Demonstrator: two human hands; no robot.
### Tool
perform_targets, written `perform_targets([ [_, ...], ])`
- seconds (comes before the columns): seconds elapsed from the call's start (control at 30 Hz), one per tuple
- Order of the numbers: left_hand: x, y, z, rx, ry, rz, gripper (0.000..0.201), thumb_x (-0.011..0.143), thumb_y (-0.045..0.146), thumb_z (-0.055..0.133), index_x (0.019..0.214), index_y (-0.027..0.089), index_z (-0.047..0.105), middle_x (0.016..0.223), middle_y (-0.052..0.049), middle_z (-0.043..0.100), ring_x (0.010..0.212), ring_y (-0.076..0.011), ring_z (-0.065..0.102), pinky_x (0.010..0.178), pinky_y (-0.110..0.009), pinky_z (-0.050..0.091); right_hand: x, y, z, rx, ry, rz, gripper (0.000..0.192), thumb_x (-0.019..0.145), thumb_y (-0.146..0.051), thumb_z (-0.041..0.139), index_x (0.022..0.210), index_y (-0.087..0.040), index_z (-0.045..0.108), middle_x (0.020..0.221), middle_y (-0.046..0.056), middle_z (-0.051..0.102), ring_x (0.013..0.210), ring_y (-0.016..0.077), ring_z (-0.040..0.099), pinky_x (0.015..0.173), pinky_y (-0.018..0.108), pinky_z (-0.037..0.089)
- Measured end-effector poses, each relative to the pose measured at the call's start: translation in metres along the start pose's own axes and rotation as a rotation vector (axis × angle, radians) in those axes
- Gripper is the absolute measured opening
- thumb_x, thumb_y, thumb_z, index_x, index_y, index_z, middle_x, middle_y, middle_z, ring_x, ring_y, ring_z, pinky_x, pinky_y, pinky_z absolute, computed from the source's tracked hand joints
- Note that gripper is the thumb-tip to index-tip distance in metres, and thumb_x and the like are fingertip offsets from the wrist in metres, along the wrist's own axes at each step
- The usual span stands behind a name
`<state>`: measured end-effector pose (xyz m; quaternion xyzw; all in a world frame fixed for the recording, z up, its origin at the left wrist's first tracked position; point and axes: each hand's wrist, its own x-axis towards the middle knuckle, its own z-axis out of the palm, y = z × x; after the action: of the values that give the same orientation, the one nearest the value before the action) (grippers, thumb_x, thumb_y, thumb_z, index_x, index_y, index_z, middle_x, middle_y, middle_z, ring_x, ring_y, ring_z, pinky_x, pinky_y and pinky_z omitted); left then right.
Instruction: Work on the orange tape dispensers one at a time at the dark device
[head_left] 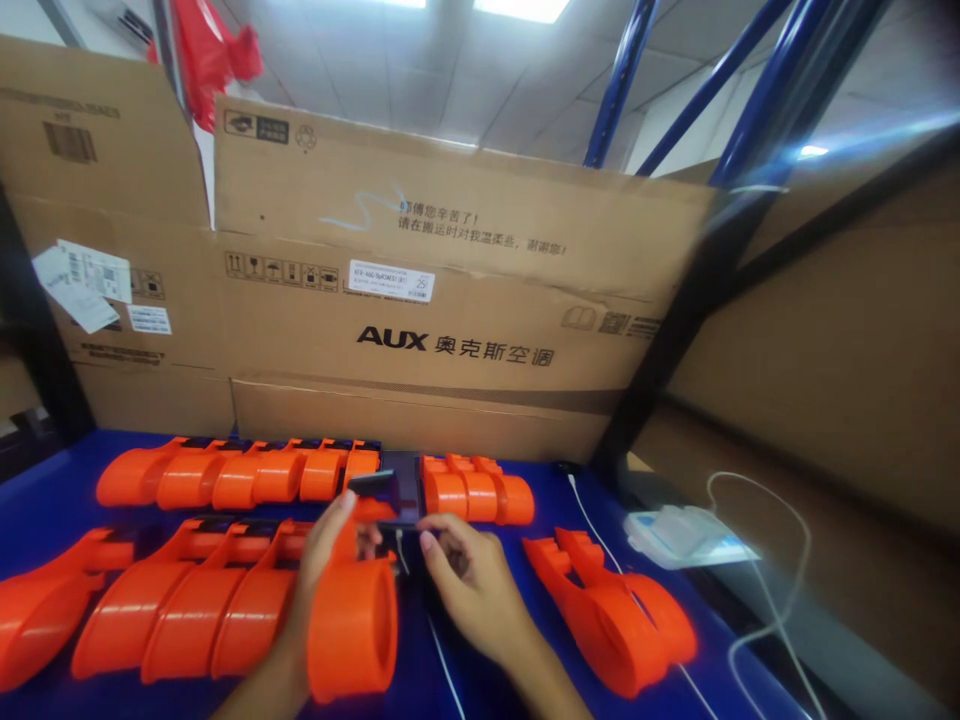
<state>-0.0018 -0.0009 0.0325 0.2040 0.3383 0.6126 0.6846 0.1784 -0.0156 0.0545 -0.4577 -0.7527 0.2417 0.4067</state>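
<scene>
Both forearms are cut off by the near edge of the picture, and the small dark part pinched between the two hands is too blurred to name. The left hand [319, 560] is wrapped round an orange tape dispenser [354, 620], fingers closed over its upper body and thumb up near the black blade end; the dispenser's round hub faces the viewer, near the middle of the blue desk [540, 480]. The right hand [469, 585] lies just right of it, fingers curled together at the dispenser's far end, touching the dark part there; whether it grips that part firmly cannot be told.

A near row of orange dispensers [165, 610] lies left of the held one, touching side by side, the leftmost cut by the frame edge. A far row [232, 472] runs along the cardboard, and a short stack of orange parts [476, 492] sits right of the dark piece. Two more nested orange dispensers [615, 610] lie to the right, apart from the right hand. A thin white cable [757, 620] loops over the desk's right edge beside a white packet [682, 535], whose contents are unclear. A large AUX cardboard box [450, 290] stands behind everything.
</scene>
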Motion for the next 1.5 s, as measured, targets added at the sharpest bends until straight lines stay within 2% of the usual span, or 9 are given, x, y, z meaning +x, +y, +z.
perform_targets([
  [0.1, 0.000, -0.009, 0.002, 0.242, -0.062, 0.166, 0.037, 0.074, 0.051, 0.079, 0.082, 0.017, 0.064, 0.059, 0.000, 0.067, 0.048, -0.0143, 0.061, 0.048, -0.023, 0.047, -0.001, 0.002, 0.001, 0.039, 0.072, -0.070, 0.039, 0.095, -0.032, 0.057, 0.132, -0.019, 0.057, 0.079, 0.000, 0.064, 0.060, 0.0126, 0.055, 0.056, 0.022, 0.043],
  [0.17, -0.004, -0.013, 0.004, 0.346, -0.150, 0.250, 0.037, 0.078, 0.049, 0.076, 0.095, 0.018, 0.065, 0.065, 0.000, 0.068, 0.053, -0.0137, 0.062, 0.051, -0.022, 0.047, -0.003, 0.003, 0.004, -0.006, 0.129, -0.101, 0.045, 0.093, -0.029, 0.060, 0.137, -0.020, 0.054, 0.084, 0.001, 0.066, 0.060, 0.0128, 0.055, 0.056, 0.023, 0.045],
  [0.27, -0.011, -0.016, 0.008, 0.439, -0.256, 0.295, 0.033, 0.086, 0.046, 0.070, 0.104, 0.019, 0.064, 0.066, 0.002, 0.065, 0.053, -0.0122, 0.060, 0.053, -0.022, 0.046, -0.006, 0.007, 0.008, -0.081, 0.199, -0.142, 0.043, 0.094, -0.025, 0.056, 0.136, -0.019, 0.056, 0.074, 0.000, 0.062, 0.056, 0.0132, 0.052, 0.054, 0.024, 0.045],
  [0.5, -0.010, -0.018, 0.007, 0.519, -0.202, 0.265, 0.031, 0.085, 0.049, 0.070, 0.087, 0.018, 0.064, 0.047, 0.007, 0.049, 0.039, -0.0069, 0.041, 0.042, -0.019, 0.032, -0.009, 0.018, 0.012, -0.223, 0.150, -0.300, 0.048, 0.095, -0.022, 0.052, 0.142, -0.016, 0.053, 0.086, 0.008, 0.070, 0.067, 0.0191, 0.062, 0.065, 0.031, 0.054],
  [0.7, -0.007, -0.019, 0.004, 0.522, -0.217, 0.249, 0.032, 0.085, 0.050, 0.070, 0.085, 0.019, 0.062, 0.041, 0.009, 0.045, 0.034, -0.0068, 0.037, 0.040, -0.019, 0.031, -0.008, 0.017, 0.013, -0.155, 0.130, -0.383, 0.055, 0.096, -0.017, 0.049, 0.150, -0.017, 0.043, 0.113, 0.013, 0.072, 0.096, 0.0238, 0.070, 0.085, 0.036, 0.057],
  [0.9, -0.007, -0.018, 0.004, 0.497, -0.251, 0.245, 0.031, 0.086, 0.048, 0.070, 0.088, 0.018, 0.063, 0.041, 0.008, 0.047, 0.035, -0.0072, 0.039, 0.041, -0.020, 0.032, -0.007, 0.016, 0.013, -0.131, 0.108, -0.345, 0.054, 0.097, -0.018, 0.047, 0.151, -0.019, 0.043, 0.101, 0.010, 0.073, 0.085, 0.0214, 0.069, 0.079, 0.033, 0.056],
  [1.07, -0.003, -0.022, 0.003, 0.423, -0.183, 0.202, 0.032, 0.084, 0.049, 0.071, 0.089, 0.019, 0.063, 0.046, 0.007, 0.052, 0.039, -0.0072, 0.043, 0.043, -0.019, 0.033, -0.005, 0.015, 0.006, -0.227, 0.026, -0.244, 0.053, 0.098, -0.024, 0.051, 0.151, -0.019, 0.044, 0.079, 0.004, 0.067, 0.066, 0.0174, 0.061, 0.063, 0.028, 0.051],
  [1.3, -0.002, -0.024, 0.003, 0.413, -0.176, 0.151, 0.040, 0.081, 0.054, 0.072, 0.099, 0.019, 0.066, 0.047, 0.007, 0.052, 0.035, -0.0080, 0.043, 0.038, -0.018, 0.032, -0.001, 0.013, -0.003, -0.297, -0.079, -0.267, 0.067, 0.093, -0.018, 0.052, 0.157, -0.019, 0.032, 0.084, 0.004, 0.068, 0.068, 0.0167, 0.061, 0.062, 0.026, 0.048],
  [1.5, -0.006, -0.019, 0.006, 0.363, -0.152, 0.103, 0.043, 0.078, 0.056, 0.075, 0.095, 0.018, 0.067, 0.043, 0.008, 0.049, 0.034, -0.0067, 0.041, 0.036, -0.016, 0.030, -0.002, 0.017, -0.006, -0.361, -0.113, -0.354, 0.074, 0.087, -0.011, 0.050, 0.157, -0.020, 0.029, 0.090, 0.006, 0.072, 0.072, 0.0185, 0.065, 0.064, 0.027, 0.052],
])
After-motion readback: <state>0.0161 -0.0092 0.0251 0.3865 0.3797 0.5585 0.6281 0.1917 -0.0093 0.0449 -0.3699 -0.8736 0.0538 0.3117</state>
